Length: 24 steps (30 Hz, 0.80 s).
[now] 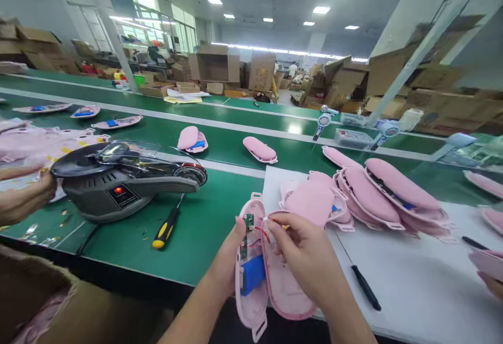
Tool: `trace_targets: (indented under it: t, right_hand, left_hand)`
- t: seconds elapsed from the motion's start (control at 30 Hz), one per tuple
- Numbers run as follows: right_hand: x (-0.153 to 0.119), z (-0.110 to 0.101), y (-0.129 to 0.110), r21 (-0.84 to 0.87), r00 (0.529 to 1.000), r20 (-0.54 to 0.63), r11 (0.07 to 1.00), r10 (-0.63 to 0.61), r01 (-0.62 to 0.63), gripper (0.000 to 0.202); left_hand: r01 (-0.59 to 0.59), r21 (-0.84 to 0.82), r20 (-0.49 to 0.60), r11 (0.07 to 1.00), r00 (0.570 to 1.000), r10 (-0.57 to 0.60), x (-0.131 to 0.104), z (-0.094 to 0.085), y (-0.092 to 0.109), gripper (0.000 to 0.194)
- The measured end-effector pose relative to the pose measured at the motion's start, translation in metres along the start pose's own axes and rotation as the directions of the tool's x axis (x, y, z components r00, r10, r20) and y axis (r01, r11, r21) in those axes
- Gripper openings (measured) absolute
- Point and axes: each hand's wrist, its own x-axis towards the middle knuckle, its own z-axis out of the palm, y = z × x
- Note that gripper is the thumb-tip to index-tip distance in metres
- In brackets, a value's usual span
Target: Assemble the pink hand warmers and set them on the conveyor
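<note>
Pink case (pixel 251 310): While its two halves are held open side by side at the near edge of the bench (pixel 220 197), a blue block (pixel 253 275) and a circuit board (pixel 244 244) already sit in the left half.
Left hand (pixel 226 260): grasping the left half by its outer edge, thumb beside the board.
Right hand (pixel 304 249): fingertips pinching a red wire (pixel 267 236) above the right half (pixel 288 297); whether its end is plugged in is too small to tell.
Wiring: with the parts seemingly placed, this looks like the step in hand; joining the halves is not yet done.
Black screwdriver (pixel 365 287): lying unheld on the white sheet (pixel 424 286) to the right; fastening is probably still left.
Yellow screwdriver (pixel 166 231): lying to the left, its tip near the grey machine (pixel 96 202).
Pile of cases (pixel 369 197): to the right, just beyond the hands, halves resting together but gaps showing, so these too look unfinished.
Far cases (pixel 259 148): on the bench, two under covers, while those at far left lie open.
</note>
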Motion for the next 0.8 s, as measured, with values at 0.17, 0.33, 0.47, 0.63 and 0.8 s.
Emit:
trace_targets:
  t: [0.17, 0.33, 0.47, 0.63, 0.8]
  right_hand:
    - [0.006, -0.006, -0.002, 0.089, 0.993, 0.116, 0.996, 0.016, -0.027, 0.027]
    - [0.009, -0.002, -0.004, 0.192, 0.956, 0.285, 0.973, 0.072, -0.130, 0.028]
    - [0.013, -0.001, -0.006, 0.110, 0.935, 0.302, 0.968, 0.185, -0.227, 0.027]
    - [0.016, 0.002, -0.008, -0.038, 0.937, 0.296, 0.982, 0.186, -0.183, 0.017]
    - [0.016, 0.005, -0.013, -0.208, 0.949, 0.281, 0.975, 0.139, -0.081, 0.021]
  left_hand:
    - [0.001, -0.019, 0.078, 1.000, 0.997, 0.001, 0.007, -0.004, -0.001, 0.055]
    - [-0.084, 0.024, 0.044, 0.996, 0.996, 0.083, 0.004, 0.001, -0.001, 0.055]
    - [-0.125, 0.036, -0.075, 0.992, 0.989, 0.127, -0.002, 0.002, 0.001, 0.053]
    - [-0.135, 0.059, -0.138, 0.989, 0.980, 0.142, -0.005, 0.004, 0.001, 0.072]
    - [-0.193, 0.139, -0.086, 0.971, 0.975, 0.206, -0.005, 0.008, 0.002, 0.071]
